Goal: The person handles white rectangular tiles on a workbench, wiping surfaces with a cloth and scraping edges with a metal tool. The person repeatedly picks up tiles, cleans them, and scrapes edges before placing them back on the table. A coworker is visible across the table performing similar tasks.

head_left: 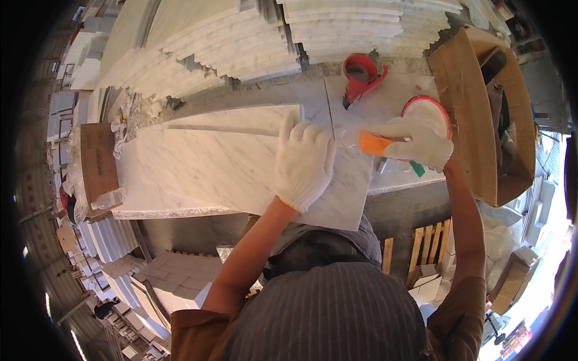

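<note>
My left hand (304, 162), in a white knitted glove, lies closed on a grey-veined white marble slab (241, 150). Its fingers curl at the right end of a narrower marble strip (241, 120) along the slab's far side. To the right, my gloved right hand (424, 144) is closed around a flat orange tool (374, 144) whose exact kind I cannot make out. That tool is held just past the slab's right edge. Right behind this hand stands a red-rimmed tub (426, 109) of white material. A small green piece (417, 168) shows below the hand.
A red tape dispenser (361, 78) lies beyond the slab. Stacked marble slabs (349, 30) line the far side. An open cardboard box (466, 114) stands at the right, a smaller brown carton (99, 162) at the left beside a clear plastic bottle (109, 198).
</note>
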Demonstrator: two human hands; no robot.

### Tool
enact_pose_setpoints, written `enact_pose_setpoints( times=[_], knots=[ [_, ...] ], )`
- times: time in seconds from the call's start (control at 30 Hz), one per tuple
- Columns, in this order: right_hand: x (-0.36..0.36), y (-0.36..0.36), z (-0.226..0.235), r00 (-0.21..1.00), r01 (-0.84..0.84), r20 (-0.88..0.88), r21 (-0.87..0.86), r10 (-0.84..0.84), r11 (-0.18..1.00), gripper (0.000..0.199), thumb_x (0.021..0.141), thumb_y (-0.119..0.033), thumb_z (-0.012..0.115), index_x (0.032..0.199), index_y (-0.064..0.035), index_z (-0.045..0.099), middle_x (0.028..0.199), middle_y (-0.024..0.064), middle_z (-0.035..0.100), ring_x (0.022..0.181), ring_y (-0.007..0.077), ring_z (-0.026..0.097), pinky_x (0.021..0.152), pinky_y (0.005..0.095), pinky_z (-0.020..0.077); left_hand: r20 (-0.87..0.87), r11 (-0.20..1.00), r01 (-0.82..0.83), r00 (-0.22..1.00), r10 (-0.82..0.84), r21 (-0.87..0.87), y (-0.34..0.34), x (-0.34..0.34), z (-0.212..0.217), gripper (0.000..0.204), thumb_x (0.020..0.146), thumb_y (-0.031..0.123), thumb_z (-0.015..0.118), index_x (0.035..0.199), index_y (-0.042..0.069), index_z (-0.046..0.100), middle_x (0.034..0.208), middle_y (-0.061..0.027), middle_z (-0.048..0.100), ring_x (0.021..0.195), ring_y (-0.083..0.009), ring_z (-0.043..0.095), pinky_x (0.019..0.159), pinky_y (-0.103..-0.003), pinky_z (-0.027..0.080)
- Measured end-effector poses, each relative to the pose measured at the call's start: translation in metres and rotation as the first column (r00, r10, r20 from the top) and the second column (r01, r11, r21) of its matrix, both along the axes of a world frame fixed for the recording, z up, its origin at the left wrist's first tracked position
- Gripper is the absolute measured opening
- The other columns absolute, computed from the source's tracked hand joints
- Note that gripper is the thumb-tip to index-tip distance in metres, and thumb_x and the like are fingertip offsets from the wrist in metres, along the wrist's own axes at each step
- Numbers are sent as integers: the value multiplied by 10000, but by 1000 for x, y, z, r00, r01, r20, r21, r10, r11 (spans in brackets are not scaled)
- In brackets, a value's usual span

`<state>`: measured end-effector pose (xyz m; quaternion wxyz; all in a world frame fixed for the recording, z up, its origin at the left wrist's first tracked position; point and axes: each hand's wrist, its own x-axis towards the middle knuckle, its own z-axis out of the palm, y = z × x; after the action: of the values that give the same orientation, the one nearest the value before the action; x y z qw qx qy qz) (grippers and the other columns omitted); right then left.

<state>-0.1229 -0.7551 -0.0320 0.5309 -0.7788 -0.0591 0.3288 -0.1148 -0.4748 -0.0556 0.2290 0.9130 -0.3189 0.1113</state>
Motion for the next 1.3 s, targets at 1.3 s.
enact_pose_setpoints(
  times=[1.3],
  knots=[
    [-116, 65, -45, 718, 603, 507, -111, -477, 790, 417, 996, -204, 602, 1356, 7, 589, 1391, 144, 605, 1255, 292, 586, 1106, 402, 431, -5, 906, -136, 989, 147, -400, 14, 0, -7, 266, 859, 12, 663, 1111, 52, 589, 1165, -160, 605, 1202, -409, 548, 1004, -502, 457]
  ],
)
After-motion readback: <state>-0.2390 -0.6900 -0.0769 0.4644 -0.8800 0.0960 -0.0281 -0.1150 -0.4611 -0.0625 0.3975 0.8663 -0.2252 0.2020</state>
